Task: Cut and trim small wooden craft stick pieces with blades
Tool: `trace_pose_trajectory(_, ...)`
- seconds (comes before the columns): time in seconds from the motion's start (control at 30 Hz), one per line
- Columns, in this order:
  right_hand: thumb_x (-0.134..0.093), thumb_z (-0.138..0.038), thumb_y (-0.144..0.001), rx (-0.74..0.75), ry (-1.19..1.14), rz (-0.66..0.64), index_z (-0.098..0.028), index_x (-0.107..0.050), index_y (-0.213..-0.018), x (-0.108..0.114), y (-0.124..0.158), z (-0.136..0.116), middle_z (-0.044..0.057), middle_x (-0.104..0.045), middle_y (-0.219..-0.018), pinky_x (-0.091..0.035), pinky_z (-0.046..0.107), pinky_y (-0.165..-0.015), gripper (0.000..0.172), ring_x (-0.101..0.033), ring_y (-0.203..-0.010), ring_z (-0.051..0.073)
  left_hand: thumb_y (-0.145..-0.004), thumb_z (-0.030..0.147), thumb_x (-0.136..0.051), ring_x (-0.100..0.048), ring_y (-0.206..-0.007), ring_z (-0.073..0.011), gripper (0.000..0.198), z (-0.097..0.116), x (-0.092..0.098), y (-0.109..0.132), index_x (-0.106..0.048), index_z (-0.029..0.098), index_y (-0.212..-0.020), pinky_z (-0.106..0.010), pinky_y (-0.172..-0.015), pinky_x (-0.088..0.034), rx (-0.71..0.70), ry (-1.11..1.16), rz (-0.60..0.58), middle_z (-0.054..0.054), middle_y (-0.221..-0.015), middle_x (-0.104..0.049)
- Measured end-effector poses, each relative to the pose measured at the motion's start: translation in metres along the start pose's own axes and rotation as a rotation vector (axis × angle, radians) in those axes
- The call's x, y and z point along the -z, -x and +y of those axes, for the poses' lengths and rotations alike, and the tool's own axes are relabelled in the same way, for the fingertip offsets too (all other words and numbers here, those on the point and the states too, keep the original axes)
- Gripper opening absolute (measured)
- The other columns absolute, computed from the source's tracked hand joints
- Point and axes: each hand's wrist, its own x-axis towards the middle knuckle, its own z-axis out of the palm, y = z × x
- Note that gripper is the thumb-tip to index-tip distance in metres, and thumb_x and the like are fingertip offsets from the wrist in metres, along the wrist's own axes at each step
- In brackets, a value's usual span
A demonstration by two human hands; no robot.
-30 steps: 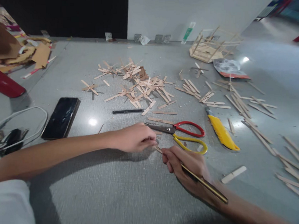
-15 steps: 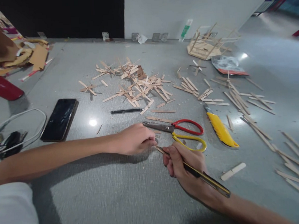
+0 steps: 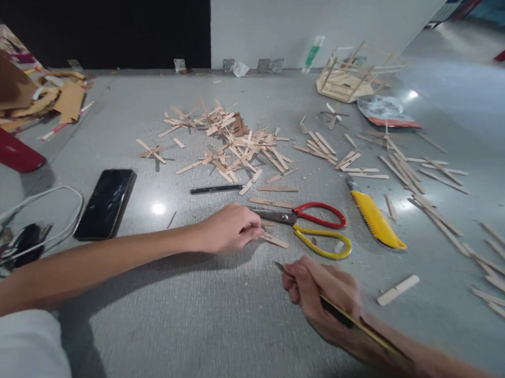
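Note:
Near the middle, my left hand (image 3: 233,229) pinches the left end of a short wooden stick (image 3: 275,241), whose other end points right. My right hand (image 3: 323,293) is closed around a slim black and gold craft knife (image 3: 337,310), its blade tip pointing up and left, apart from the stick. Scissors (image 3: 286,216) with one red and one yellow handle lie open just beyond both hands. A yellow-handled cutter (image 3: 376,218) rests to their right.
Wooden sticks (image 3: 250,146) are heaped beyond the scissors, with more scattered at right. A phone (image 3: 105,203), a cable and keys (image 3: 25,243) lie left. A black strip (image 3: 216,189), a stick frame (image 3: 349,83) and cardboard (image 3: 71,100) sit farther back.
My right hand has moved slightly right and down, taking the knife blade away from my left hand. The stick in my left hand now shows more fully.

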Motion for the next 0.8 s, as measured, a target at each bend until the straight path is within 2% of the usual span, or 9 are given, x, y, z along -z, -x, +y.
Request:
trace_pose_trajectory(0.1, -0.043, -0.022, -0.103, -0.002, -0.028, 0.049, -0.022, -0.058, -0.076, 0.001, -0.005, 0.001, -0.003, -0.062, -0.055, -0.047, 0.023, -0.047, 0.031, -0.058, -0.043, 0.010, -0.094, 0.019, -0.049, -0.036, -0.050, -0.0083, 0.033, -0.002, 0.001, -0.001, -0.047, 0.017, -0.062, -0.025, -0.055, -0.027, -0.039, -0.003, -0.017, 0.005, -0.054, -0.046)
trace_pose_trajectory(0.23, -0.040, -0.037, -0.106, -0.212, -0.145, 0.067, -0.022, -0.058, -0.073, -0.001, -0.018, 0.003, -0.001, -0.063, -0.056, -0.047, 0.022, -0.045, 0.040, -0.059, -0.044, 0.010, -0.096, 0.022, -0.048, -0.032, -0.052, -0.0085, 0.037, 0.000, 0.003, 0.000, -0.041, 0.018, -0.060, -0.025, -0.055, -0.027, -0.062, 0.032, -0.028, 0.006, -0.055, -0.039)
trace_pose_trajectory(0.3, -0.040, -0.043, -0.106, -0.267, -0.183, 0.053, -0.022, -0.058, -0.074, -0.002, -0.020, 0.005, -0.001, -0.064, -0.057, -0.047, 0.022, -0.044, 0.043, -0.058, -0.043, 0.010, -0.095, 0.022, -0.049, -0.030, -0.052, -0.0084, 0.037, 0.001, 0.004, 0.000, -0.038, 0.018, -0.060, -0.025, -0.054, -0.025, -0.052, 0.040, -0.035, 0.006, -0.054, -0.036)
trace_pose_trajectory(0.43, -0.043, -0.046, -0.105, -0.278, -0.202, 0.031, -0.022, -0.059, -0.076, -0.004, -0.016, 0.010, 0.000, -0.064, -0.060, -0.047, 0.022, -0.045, 0.041, -0.058, -0.045, 0.011, -0.095, 0.022, -0.049, -0.029, -0.051, -0.0085, 0.037, 0.004, 0.006, 0.001, -0.036, 0.019, -0.060, -0.024, -0.054, -0.023, -0.052, 0.043, -0.036, 0.007, -0.054, -0.034)
trace_pose_trajectory(0.67, -0.043, -0.038, -0.106, -0.211, -0.170, 0.002, -0.022, -0.058, -0.075, -0.003, -0.020, 0.008, -0.003, -0.062, -0.059, -0.045, 0.021, -0.046, 0.038, -0.057, -0.044, 0.009, -0.095, 0.023, -0.046, -0.025, -0.051, -0.0089, 0.036, 0.004, 0.006, 0.001, -0.034, 0.019, -0.061, -0.024, -0.054, -0.025, -0.030, -0.006, -0.052, 0.007, -0.053, -0.029)
trace_pose_trajectory(0.8, -0.043, -0.034, -0.106, -0.178, -0.093, -0.006, -0.022, -0.057, -0.072, -0.002, -0.022, 0.005, -0.004, -0.060, -0.055, -0.045, 0.022, -0.049, 0.039, -0.056, -0.044, 0.008, -0.096, 0.023, -0.045, -0.030, -0.052, -0.0086, 0.033, 0.003, 0.009, 0.000, -0.039, 0.019, -0.064, -0.024, -0.055, -0.027, -0.060, 0.010, -0.080, 0.006, -0.055, -0.037)
